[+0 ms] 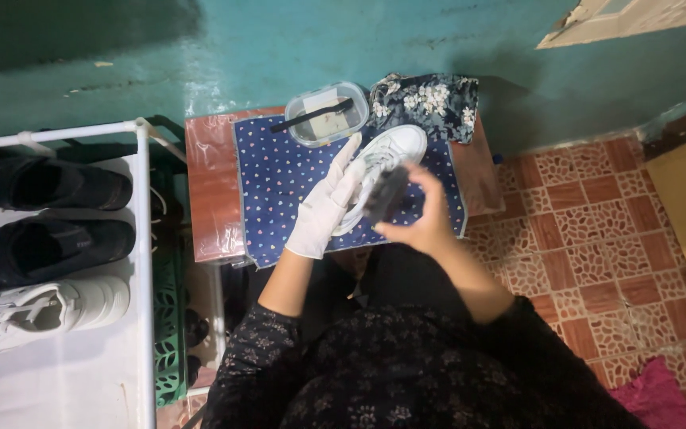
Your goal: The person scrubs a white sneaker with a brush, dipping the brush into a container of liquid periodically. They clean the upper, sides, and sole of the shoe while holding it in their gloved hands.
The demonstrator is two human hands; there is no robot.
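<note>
White-gloved left hand flat along sneaker; right fingers around dark brush.

gloved left hand flat, right hand gripping.
</note>
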